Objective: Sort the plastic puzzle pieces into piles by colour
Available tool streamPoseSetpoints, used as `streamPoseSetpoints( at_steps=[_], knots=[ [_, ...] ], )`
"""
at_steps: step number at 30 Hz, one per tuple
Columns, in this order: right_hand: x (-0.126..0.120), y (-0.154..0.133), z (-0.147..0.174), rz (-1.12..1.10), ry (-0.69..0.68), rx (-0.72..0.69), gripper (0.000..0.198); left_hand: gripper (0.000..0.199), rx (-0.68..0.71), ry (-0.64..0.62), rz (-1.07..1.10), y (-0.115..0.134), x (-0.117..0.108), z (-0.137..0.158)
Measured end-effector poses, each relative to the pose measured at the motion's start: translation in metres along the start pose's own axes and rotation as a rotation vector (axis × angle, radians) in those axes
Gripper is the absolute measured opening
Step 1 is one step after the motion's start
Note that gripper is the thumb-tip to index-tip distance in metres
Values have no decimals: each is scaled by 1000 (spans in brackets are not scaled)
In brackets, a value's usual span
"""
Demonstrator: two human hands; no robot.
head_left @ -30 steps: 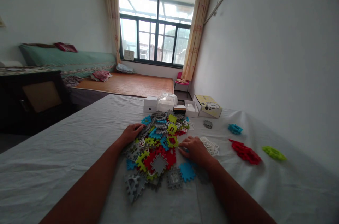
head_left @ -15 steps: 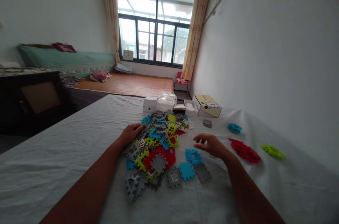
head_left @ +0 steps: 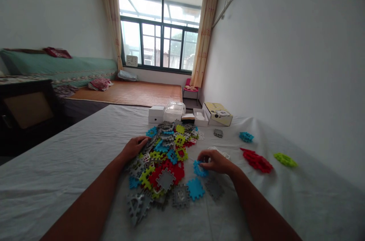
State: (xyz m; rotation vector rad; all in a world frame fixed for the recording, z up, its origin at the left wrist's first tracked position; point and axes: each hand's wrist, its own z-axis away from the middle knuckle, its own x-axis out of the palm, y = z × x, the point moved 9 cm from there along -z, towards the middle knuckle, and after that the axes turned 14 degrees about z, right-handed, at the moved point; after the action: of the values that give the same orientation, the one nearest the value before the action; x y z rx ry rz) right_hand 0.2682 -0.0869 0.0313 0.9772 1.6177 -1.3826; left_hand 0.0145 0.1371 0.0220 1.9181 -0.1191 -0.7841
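My left hand [head_left: 134, 147] rests at the left edge of a heap of plastic interlocking tiles [head_left: 166, 179], its fingers loosely stretched against grey pieces. Nothing shows held in it. To the right of the heap, my right hand [head_left: 214, 160] has its thumb and fingers closed on the edge of a blue interlocking tile [head_left: 199, 169] with a cut-out centre. Just below that lie a solid blue tile [head_left: 195, 189] and a dark grey tile [head_left: 215, 188]. White pieces [head_left: 224, 153] are partly hidden behind my right hand.
Sorted at right are grey tiles [head_left: 218, 133], blue tiles [head_left: 246, 137], red tiles [head_left: 258, 161] and yellow-green tiles [head_left: 286, 159]. Along the far edge stand a white box [head_left: 156, 114], a clear container [head_left: 175, 111] and a yellow printed box [head_left: 218, 114]. A white cloth [head_left: 82, 149] covers the surface.
My right hand has come down onto the blue cut-out tile and closed its fingers on it. My left hand stays by the heap. The whole view has shifted slightly.
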Motion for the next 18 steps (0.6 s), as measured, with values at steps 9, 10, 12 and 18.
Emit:
streamPoseSetpoints(
  at_steps=[9, 10, 12, 18],
  knots=[
    [-34, -17, 5, -13, 98, 94, 18, 57, -13, -10, 36, 5, -1, 1],
    [-40, -14, 6, 18, 77, 87, 17, 57, -16, -7, 40, 6, -2, 2],
    [-60, 7, 9, 72, 72, 105, 18, 57, -18, 0, 37, 8, -3, 2],
    [-155, 187, 70, 284, 432, 701, 25, 57, -18, 10, 24, 7, -4, 1]
  ],
)
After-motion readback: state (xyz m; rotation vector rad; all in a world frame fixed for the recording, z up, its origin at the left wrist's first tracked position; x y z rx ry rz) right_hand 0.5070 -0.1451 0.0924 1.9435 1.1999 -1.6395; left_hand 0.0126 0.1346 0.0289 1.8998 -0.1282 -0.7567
